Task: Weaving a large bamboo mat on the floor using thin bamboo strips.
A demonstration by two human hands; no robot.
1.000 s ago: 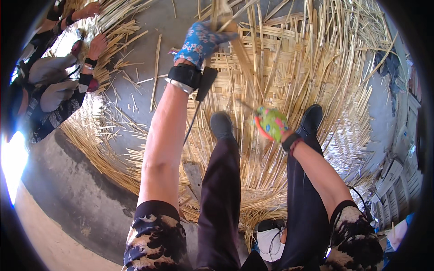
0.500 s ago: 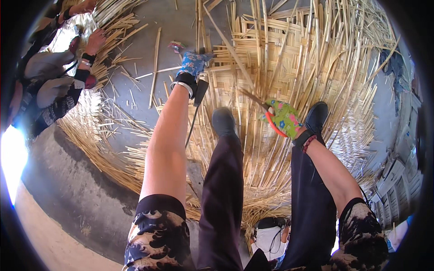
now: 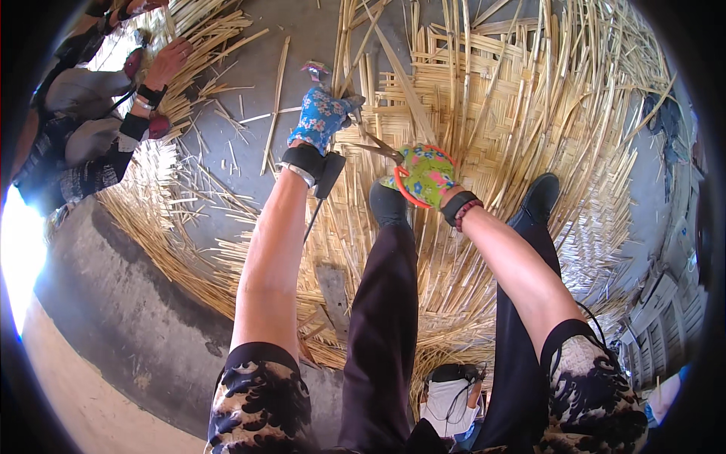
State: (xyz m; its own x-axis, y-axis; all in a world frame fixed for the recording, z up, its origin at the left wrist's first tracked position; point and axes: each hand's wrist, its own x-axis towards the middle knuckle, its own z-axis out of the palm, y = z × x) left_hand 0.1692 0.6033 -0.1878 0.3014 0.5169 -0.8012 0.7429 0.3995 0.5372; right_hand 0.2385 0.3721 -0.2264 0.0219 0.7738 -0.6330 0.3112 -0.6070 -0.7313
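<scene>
A woven mat of split reeds (image 3: 484,98) lies under and in front of my feet, with long loose strips across it. My left hand (image 3: 319,119), in a blue flowered glove, is closed at the mat's left edge on reed strips, whose ends are partly hidden by the fingers. My right hand (image 3: 428,175), in a green flowered glove, is wrapped round the orange handles of a pair of scissors (image 3: 378,149). The scissors' blades are parted and point left, just below the left hand's fingertips and close to the strips there.
My shoes (image 3: 389,203) stand on the mat. At the left another person's hand (image 3: 168,64) is over more reeds. A low concrete kerb (image 3: 136,295) curves along the lower left. Loose strips (image 3: 277,106) and a small colourful object (image 3: 315,69) lie on the grey floor.
My right hand has moved left with the scissors, bringing the blades near my left hand. The left hand stays at the mat's edge. The whole view has shifted slightly.
</scene>
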